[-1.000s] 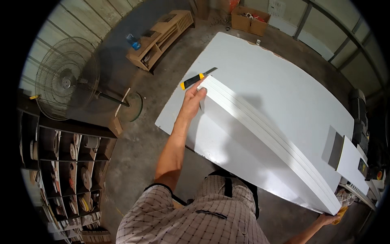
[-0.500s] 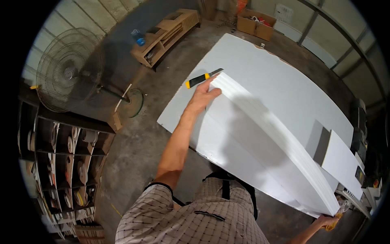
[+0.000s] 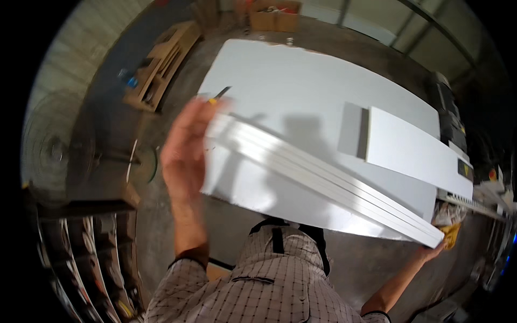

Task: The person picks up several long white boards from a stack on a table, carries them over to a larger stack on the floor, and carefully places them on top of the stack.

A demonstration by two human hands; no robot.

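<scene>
Since the earlier frames, the left hand (image 3: 186,148) has been drawn back from the knife (image 3: 214,100) and now looms larger and blurred, the near end of the stack of white strips (image 3: 323,181) has been shifted back with it, and the whole view has been turned. Because of the blur, it cannot be told whether the fingers of the left hand are closed on that end or stand just beside it. By the right hand (image 3: 430,252) the opposite end is gripped, at the near right corner of the counter (image 3: 280,81). Between the two hands the stack is stretched in a long slant, with narrow grooves shown along it, above the white counter top, on which dark shadows are cast. Just beyond the left hand's fingertips the knife is seen on the counter, its dark blade pointed away and its handle mostly hidden by the hand. Just beside the right hand a yellow bag (image 3: 451,235) is seen; farther beyond that hand, a loose white board (image 3: 412,151) is placed over the right part of the counter, with a small dark item (image 3: 465,169) at its outer end. Well beyond the left hand a wooden cabinet (image 3: 167,62) and a blue bottle (image 3: 129,79) are seen, while nearer the wearer, to that hand's left, a dark shelf (image 3: 89,207) is filled with rolls.
</scene>
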